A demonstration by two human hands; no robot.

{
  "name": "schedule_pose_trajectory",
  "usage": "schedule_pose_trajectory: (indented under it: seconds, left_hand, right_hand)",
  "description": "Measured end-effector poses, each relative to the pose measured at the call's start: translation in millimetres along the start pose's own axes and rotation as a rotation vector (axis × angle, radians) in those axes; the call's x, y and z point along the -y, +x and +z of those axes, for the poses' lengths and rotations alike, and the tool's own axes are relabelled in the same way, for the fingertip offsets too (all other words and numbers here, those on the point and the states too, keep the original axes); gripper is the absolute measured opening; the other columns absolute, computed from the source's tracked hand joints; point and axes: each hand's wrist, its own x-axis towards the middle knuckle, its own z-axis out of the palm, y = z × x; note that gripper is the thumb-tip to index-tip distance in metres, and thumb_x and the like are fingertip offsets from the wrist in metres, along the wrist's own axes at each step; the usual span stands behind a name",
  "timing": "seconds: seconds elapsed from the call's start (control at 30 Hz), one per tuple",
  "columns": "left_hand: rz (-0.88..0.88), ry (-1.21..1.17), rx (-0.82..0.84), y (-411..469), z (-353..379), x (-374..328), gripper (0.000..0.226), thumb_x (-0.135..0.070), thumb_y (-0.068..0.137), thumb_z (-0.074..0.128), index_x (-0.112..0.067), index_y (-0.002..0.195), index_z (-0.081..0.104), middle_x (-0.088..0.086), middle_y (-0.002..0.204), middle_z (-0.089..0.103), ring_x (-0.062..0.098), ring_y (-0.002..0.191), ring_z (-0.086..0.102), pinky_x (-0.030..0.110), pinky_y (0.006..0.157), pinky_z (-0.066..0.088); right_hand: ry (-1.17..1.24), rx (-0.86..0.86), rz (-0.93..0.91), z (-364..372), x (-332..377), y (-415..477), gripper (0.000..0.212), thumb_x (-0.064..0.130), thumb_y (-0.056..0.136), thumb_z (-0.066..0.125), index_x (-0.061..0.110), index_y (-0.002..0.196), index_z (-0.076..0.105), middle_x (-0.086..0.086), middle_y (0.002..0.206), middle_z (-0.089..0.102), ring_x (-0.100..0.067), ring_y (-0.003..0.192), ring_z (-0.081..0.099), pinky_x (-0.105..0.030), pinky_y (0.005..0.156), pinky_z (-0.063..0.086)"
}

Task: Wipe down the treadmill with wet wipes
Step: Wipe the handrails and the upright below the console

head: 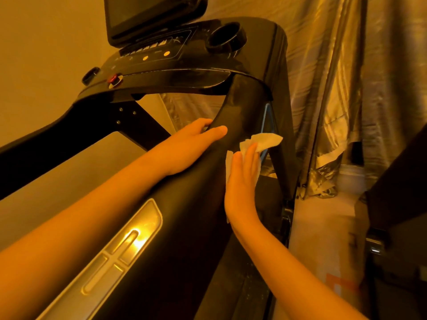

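**Flat-hand wipe on the outer edge of the glossy black treadmill handrail [245,107]**

The fingers [250,158] of the right hand [242,181] are straight and pressed together. They flatten the crumpled white wet wipe [265,140] against the rail's outer edge, below the black button console [161,54]. The left hand [191,146] rests on the inner edge with its thumb straight on top and its fingertips hidden. Caution: the wipe's upper corner hangs free beyond the fingertips. With no pinch holding it, a quick stroke could bunch or drop it, leaving streaks.
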Motion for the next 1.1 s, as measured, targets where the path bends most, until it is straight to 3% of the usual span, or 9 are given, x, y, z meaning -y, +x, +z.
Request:
schedule_pose_trajectory:
  seconds: [0.1,0.23,0.37,0.47,0.53,0.63,0.8,0.97,1.1]
  left_hand:
    - [0.027,0.011,-0.034,-2.0,-0.6,-0.7,0.051,-0.048,0.1,0.037,-0.027,0.147,0.035,-0.008,0.144,0.042,-0.002,0.108,0.034,0.013,0.084,0.028]
    - [0.025,-0.006,-0.038,-1.5,-1.7,1.1,0.048,-0.044,0.101,0.038,-0.026,0.147,0.037,-0.005,0.146,0.041,-0.001,0.11,0.034,0.016,0.088,0.025]
    - [0.027,-0.027,-0.056,0.9,-1.2,4.5,0.047,-0.041,0.101,0.043,-0.024,0.144,0.041,-0.006,0.13,0.05,0.003,0.106,0.046,0.015,0.077,0.035]
    - [0.013,-0.062,-0.049,2.2,-2.0,6.2,0.047,-0.041,0.1,0.045,-0.024,0.143,0.041,-0.006,0.116,0.057,0.001,0.09,0.055,0.012,0.07,0.039]
    - [0.01,-0.087,-0.046,2.8,-2.0,6.4,0.046,-0.04,0.099,0.046,-0.023,0.142,0.041,-0.01,0.101,0.059,-0.001,0.084,0.056,0.014,0.069,0.041]
    - [0.007,-0.103,-0.05,3.3,-1.4,6.9,0.047,-0.041,0.099,0.047,-0.023,0.142,0.039,-0.009,0.102,0.06,0.001,0.086,0.058,0.014,0.071,0.043]
    - [0.013,-0.072,-0.044,1.7,-1.1,5.7,0.05,-0.042,0.099,0.046,-0.023,0.144,0.036,-0.006,0.112,0.058,0.002,0.087,0.054,0.016,0.071,0.042]
    - [-0.008,-0.066,-0.001,4.2,-3.0,7.5,0.05,-0.045,0.098,0.046,-0.023,0.143,0.039,-0.001,0.122,0.06,0.013,0.102,0.061,0.029,0.09,0.048]
    - [-0.023,-0.095,0.018,5.6,-4.0,8.8,0.043,-0.046,0.097,0.047,-0.024,0.134,0.045,-0.003,0.112,0.064,0.01,0.096,0.063,0.025,0.085,0.05]
  right_hand:
    - [-0.082,0.047,-0.127,-0.5,9.2,11.2,0.059,0.041,0.104,0.024,0.028,0.152,-0.007,0.009,0.161,-0.013,0.003,0.14,-0.015,-0.034,0.121,-0.007]
    - [-0.213,0.073,-0.452,-3.5,14.2,34.1,0.057,0.046,0.101,0.026,0.021,0.152,0.016,0.014,0.154,0.006,0.001,0.143,-0.004,-0.026,0.12,-0.002]
    - [-0.367,0.166,-0.837,-15.2,13.5,70.0,0.054,0.046,0.103,0.019,0.016,0.138,0.046,-0.004,0.146,0.044,-0.02,0.142,0.03,-0.042,0.118,0.019]
    - [-0.486,0.182,-0.973,-21.5,16.2,103.2,0.038,0.03,0.104,0.028,0.021,0.132,0.053,-0.005,0.138,0.053,-0.022,0.134,0.041,-0.051,0.109,0.03]
    - [-0.542,0.198,-0.984,-24.2,18.9,116.4,0.035,0.025,0.103,0.035,0.025,0.136,0.048,-0.003,0.14,0.051,-0.02,0.132,0.041,-0.05,0.107,0.032]
    - [-0.507,0.23,-0.882,-25.4,24.8,116.5,0.051,0.048,0.102,0.022,0.026,0.146,0.035,-0.002,0.142,0.046,-0.017,0.13,0.04,-0.042,0.108,0.031]
    - [-0.626,0.295,-0.976,-29.7,30.0,122.1,0.056,0.046,0.103,0.017,0.021,0.127,0.061,0.0,0.133,0.055,-0.022,0.132,0.04,-0.046,0.11,0.028]
    - [-0.679,0.325,-0.954,-31.9,39.2,138.8,0.047,0.035,0.1,0.023,0.022,0.12,0.064,0.002,0.137,0.054,-0.015,0.138,0.035,-0.04,0.118,0.014]
    - [-0.698,0.295,-0.867,-28.7,36.8,144.9,0.052,0.037,0.099,0.02,0.022,0.129,0.059,0.002,0.145,0.047,-0.015,0.143,0.027,-0.021,0.116,-0.003]
